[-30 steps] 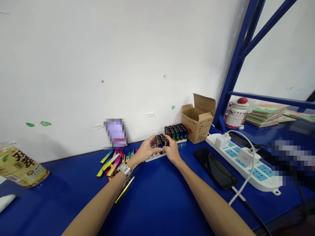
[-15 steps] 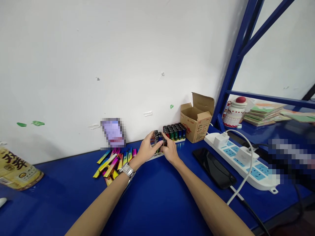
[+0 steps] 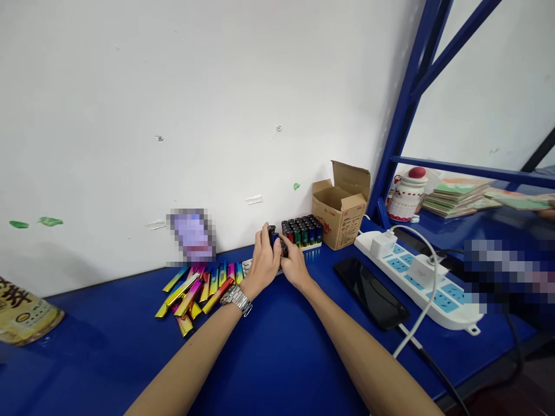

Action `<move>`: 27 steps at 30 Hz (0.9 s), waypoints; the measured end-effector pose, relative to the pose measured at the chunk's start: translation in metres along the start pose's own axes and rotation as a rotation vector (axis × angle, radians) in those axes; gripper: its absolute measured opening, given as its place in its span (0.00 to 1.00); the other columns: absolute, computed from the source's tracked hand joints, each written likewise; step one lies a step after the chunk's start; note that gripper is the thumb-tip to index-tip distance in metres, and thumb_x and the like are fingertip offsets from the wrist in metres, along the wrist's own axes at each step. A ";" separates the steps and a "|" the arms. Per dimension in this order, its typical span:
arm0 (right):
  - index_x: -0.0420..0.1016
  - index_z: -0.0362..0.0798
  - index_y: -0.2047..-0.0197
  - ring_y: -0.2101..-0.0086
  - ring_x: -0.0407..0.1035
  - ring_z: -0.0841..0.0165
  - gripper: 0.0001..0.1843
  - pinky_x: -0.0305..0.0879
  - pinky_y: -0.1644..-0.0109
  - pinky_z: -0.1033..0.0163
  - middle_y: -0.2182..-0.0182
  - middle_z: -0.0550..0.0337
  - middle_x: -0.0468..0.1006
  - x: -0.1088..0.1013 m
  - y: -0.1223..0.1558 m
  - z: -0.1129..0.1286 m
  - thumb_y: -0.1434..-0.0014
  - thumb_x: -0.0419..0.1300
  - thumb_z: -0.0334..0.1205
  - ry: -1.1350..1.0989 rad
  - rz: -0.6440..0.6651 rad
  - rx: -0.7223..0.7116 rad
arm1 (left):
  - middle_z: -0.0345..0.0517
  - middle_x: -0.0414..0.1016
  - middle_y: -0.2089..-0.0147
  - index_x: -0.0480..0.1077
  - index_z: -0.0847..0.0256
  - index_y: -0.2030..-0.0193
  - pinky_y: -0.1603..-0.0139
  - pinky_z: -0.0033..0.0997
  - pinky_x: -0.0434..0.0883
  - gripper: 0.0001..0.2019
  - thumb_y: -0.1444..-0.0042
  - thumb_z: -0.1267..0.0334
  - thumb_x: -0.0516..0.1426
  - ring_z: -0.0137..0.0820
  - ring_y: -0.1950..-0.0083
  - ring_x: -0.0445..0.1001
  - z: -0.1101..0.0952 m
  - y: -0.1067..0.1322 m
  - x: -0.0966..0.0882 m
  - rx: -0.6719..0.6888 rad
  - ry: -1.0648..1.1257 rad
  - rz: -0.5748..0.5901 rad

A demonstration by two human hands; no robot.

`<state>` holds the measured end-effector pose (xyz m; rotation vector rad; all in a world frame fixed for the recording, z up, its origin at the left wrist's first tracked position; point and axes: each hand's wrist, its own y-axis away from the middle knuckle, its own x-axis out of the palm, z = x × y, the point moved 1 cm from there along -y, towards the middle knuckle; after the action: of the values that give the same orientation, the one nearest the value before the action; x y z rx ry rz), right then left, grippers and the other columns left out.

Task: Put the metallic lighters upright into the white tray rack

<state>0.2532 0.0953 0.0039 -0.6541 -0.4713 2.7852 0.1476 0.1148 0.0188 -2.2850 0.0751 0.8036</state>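
Note:
My left hand (image 3: 262, 263), with a steel watch (image 3: 237, 299) on its wrist, is closed around the left side of a few dark-topped lighters (image 3: 274, 236). From the right, my right hand (image 3: 295, 264) presses its bent fingers against the same bunch. My fingers hide most of these lighters. Below them shows part of a white holed tray (image 3: 248, 267). Just right of my hands, several upright lighters (image 3: 306, 232) with black tops and shiny coloured bodies stand in rows. Left of my wrist lies a loose heap of shiny rainbow-coloured lighter cases (image 3: 188, 294).
A cardboard box (image 3: 340, 214) stands open by the wall. On the right lie a black phone (image 3: 370, 292) and a white power strip (image 3: 427, 283) with cables. A blurred-out screen (image 3: 193, 234) leans at the wall; a yellow container (image 3: 26, 315) stands far left.
My left hand has moved slightly right, closing further around the lighters and uncovering more of the tray's left end. My right hand stays beside them. The whole view has shifted a little.

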 end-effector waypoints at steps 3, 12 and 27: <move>0.67 0.45 0.40 0.49 0.67 0.55 0.34 0.61 0.44 0.54 0.50 0.51 0.76 0.000 -0.001 0.000 0.53 0.51 0.31 -0.006 0.015 0.004 | 0.61 0.58 0.41 0.45 0.64 0.33 0.39 0.48 0.60 0.25 0.34 0.57 0.40 0.41 0.40 0.62 -0.005 -0.003 0.001 0.021 0.002 -0.080; 0.68 0.49 0.42 0.56 0.68 0.57 0.36 0.63 0.50 0.55 0.56 0.56 0.77 -0.002 0.001 0.005 0.58 0.53 0.31 0.048 0.040 0.026 | 0.39 0.66 0.71 0.59 0.58 0.64 0.60 0.36 0.71 0.07 0.38 0.60 0.46 0.30 0.68 0.70 -0.002 -0.033 0.004 -0.533 0.536 -0.450; 0.67 0.50 0.42 0.56 0.67 0.57 0.33 0.62 0.52 0.56 0.58 0.54 0.76 -0.003 0.001 0.007 0.55 0.56 0.32 0.041 0.045 0.068 | 0.27 0.56 0.85 0.68 0.60 0.66 0.86 0.21 0.50 0.18 0.63 0.57 0.67 0.20 0.87 0.51 0.012 -0.016 -0.048 -0.517 0.469 0.048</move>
<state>0.2522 0.0914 0.0103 -0.7139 -0.3561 2.8102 0.1074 0.1265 0.0495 -2.9360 0.1489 0.3099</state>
